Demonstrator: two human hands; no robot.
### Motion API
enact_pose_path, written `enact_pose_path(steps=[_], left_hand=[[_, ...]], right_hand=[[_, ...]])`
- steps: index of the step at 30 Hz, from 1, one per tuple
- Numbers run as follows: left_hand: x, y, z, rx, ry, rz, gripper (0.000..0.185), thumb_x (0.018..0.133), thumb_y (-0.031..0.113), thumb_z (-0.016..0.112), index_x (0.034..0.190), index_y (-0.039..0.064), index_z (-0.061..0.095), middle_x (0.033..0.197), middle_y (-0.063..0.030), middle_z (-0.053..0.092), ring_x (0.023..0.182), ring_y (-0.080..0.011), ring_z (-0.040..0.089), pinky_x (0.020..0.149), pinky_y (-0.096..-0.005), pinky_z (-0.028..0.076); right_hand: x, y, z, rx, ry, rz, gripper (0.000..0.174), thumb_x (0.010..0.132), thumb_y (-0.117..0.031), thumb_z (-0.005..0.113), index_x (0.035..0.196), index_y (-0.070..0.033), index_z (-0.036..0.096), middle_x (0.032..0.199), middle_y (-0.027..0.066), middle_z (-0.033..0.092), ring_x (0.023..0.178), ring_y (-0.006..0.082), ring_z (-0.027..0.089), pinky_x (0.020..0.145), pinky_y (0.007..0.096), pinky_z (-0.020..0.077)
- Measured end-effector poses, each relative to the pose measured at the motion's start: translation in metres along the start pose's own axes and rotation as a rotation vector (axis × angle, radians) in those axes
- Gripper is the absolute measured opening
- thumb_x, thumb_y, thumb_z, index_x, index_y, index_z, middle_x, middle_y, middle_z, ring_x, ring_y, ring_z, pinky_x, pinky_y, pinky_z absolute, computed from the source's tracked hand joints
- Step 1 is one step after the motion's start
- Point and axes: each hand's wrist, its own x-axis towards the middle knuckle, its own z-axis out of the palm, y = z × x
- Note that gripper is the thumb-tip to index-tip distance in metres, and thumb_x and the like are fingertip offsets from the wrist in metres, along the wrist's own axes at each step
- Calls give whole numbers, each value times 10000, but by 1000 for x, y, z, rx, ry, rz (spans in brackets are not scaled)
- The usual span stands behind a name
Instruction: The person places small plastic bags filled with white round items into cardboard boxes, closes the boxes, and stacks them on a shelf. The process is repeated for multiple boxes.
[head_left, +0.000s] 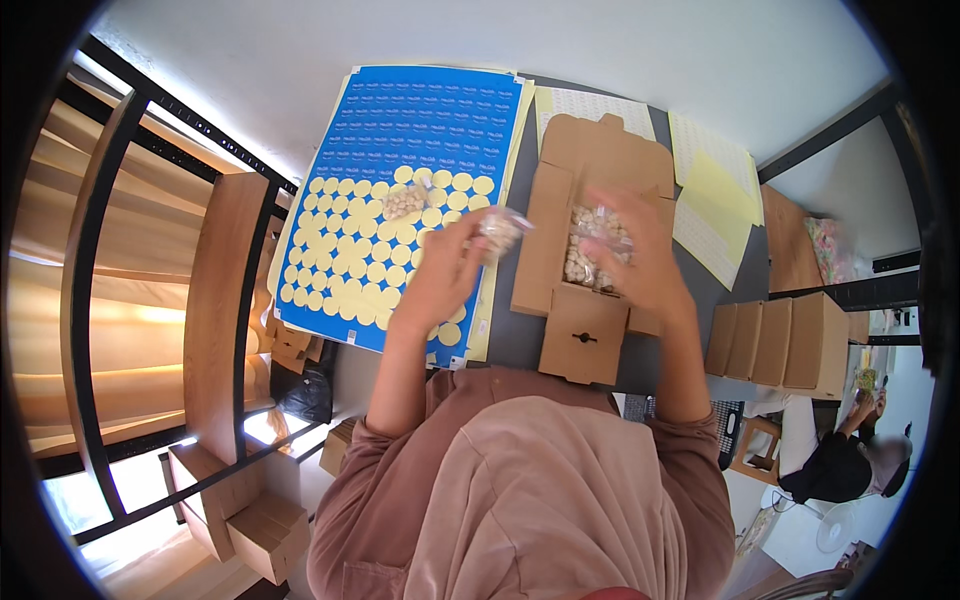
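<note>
My left hand (450, 262) holds a small clear plastic bag of pale, nut-like pieces (498, 232) above the right edge of a blue sticker sheet (431, 127). Another such bag (405, 202) lies on the sheet, among round yellow spots. To the right, an open cardboard box (546, 240) holds several similar bags (589, 270), its flaps folded outward. My right hand (637, 255) is over the box's right side, blurred, with its fingers spread at the bags; whether it grips one cannot be told.
Pale yellow sheets (712, 210) lie beyond the box on the dark table (750, 277). Several cardboard boxes (814, 345) stand in a row at the right. A shelving frame (225, 300) is at the left. Another person (832, 465) sits at the far lower right.
</note>
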Motion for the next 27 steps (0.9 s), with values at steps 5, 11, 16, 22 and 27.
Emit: enact_pose_path(steps=[5, 11, 16, 22, 27], left_hand=[[19, 42, 20, -232, -242, 57, 522, 948, 168, 492, 1409, 25, 292, 1155, -148, 567, 1083, -262, 494, 910, -364, 412], [32, 41, 26, -115, -59, 249, 527, 887, 185, 581, 1334, 3, 369, 1226, -169, 505, 1106, -315, 480, 955, -409, 365], [31, 43, 36, 29, -103, 290, 475, 850, 209, 624, 1257, 18, 471, 1233, -145, 483, 1152, -331, 438, 966, -410, 348], [36, 50, 47, 78, -76, 363, 485, 833, 236, 639, 1247, 38, 484, 1247, -127, 486, 1169, -305, 440, 956, -414, 337], [39, 54, 68, 138, -167, 437, 508, 843, 282, 635, 1272, 58, 478, 1350, -116, 450, 1218, -284, 430, 1000, -415, 304]], right_hand=[[3, -13, 14, 361, -139, 39, 391, 774, -143, 716, 1131, -46, 588, 964, 64, 632, 882, 151, 566, 786, 289, 440], [15, 36, -17, 218, 274, 334, 235, 786, -141, 692, 990, -35, 644, 836, 83, 640, 710, 169, 575, 644, 320, 464], [16, 56, 5, -17, 195, 309, 208, 759, -146, 715, 920, -38, 638, 791, 66, 629, 689, 128, 566, 612, 284, 443], [14, 48, 21, -131, 6, 277, 225, 792, -251, 666, 924, -69, 653, 842, 75, 648, 811, 230, 585, 756, 399, 402], [9, 54, 2, -209, 4, 161, 199, 859, -183, 570, 1020, -105, 658, 971, 61, 659, 1108, 214, 503, 969, 436, 199]])
